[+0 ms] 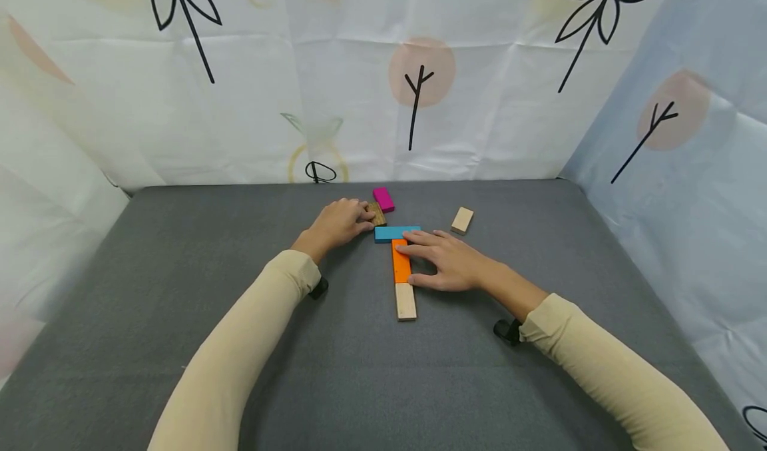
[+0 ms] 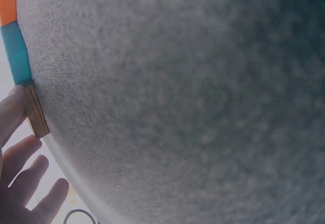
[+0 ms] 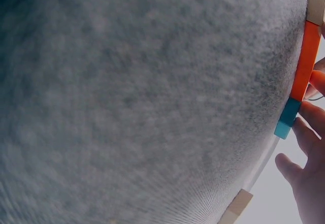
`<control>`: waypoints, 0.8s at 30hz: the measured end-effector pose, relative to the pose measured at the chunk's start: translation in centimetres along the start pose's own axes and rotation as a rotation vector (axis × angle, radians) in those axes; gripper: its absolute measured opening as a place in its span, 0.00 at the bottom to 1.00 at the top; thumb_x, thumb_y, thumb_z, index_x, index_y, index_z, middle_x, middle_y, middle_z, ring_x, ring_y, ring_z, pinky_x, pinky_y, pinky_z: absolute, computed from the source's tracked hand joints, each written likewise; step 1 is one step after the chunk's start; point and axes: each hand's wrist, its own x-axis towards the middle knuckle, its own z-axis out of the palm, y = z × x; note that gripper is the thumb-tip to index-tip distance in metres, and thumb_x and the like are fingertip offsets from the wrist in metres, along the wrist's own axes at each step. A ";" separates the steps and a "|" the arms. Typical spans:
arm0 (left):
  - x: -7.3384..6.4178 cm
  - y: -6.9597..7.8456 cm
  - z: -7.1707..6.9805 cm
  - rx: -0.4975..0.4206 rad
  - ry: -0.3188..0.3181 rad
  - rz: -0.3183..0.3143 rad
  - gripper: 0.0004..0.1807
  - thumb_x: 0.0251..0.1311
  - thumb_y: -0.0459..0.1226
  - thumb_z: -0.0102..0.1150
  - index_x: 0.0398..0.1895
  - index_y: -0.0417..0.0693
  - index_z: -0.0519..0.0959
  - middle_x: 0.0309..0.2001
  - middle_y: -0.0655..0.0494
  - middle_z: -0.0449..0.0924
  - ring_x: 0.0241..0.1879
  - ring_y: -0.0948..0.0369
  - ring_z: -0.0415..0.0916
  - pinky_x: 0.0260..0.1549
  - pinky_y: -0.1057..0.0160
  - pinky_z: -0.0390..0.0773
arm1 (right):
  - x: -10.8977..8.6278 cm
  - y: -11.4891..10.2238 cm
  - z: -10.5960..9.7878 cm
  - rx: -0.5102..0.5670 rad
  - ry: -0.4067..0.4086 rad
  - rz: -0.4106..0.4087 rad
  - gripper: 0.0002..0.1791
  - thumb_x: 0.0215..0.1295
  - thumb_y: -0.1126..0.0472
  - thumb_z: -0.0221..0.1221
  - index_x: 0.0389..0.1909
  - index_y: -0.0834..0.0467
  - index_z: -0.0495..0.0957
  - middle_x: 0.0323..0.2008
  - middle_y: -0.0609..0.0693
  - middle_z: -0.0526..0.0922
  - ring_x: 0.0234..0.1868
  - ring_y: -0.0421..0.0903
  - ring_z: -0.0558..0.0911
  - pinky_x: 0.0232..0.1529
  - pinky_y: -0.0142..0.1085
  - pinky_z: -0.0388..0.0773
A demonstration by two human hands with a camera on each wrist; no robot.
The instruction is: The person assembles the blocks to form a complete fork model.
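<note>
My left hand (image 1: 343,222) pinches a brown wooden block (image 2: 35,111) lengthwise, thumb at one end and a fingertip at the other; its remaining fingers are spread. The block lies just beyond the left end of a blue block (image 1: 386,234), which runs crosswise. From the blue block an orange block (image 1: 401,264) extends toward me, followed end to end by a pale wooden block (image 1: 405,302). My right hand (image 1: 452,264) lies over this row with fingers extended, fingertips on the blue and orange blocks and the thumb by the orange block's near end.
A magenta block (image 1: 384,199) lies just behind the brown one. Farther right, past my right fingertips, lies another pale wooden block (image 1: 462,220). Everything rests on a grey cloth-covered table (image 1: 383,384), with patterned white fabric (image 1: 491,124) hanging behind its far edge.
</note>
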 end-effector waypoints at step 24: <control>0.0 0.7 -0.5 0.128 -0.026 -0.002 0.17 0.70 0.45 0.59 0.52 0.45 0.85 0.64 0.46 0.76 0.56 0.48 0.76 0.50 0.50 0.78 | 0.0 0.0 0.1 0.003 0.022 -0.016 0.35 0.71 0.40 0.55 0.73 0.54 0.67 0.76 0.56 0.58 0.76 0.55 0.58 0.72 0.59 0.53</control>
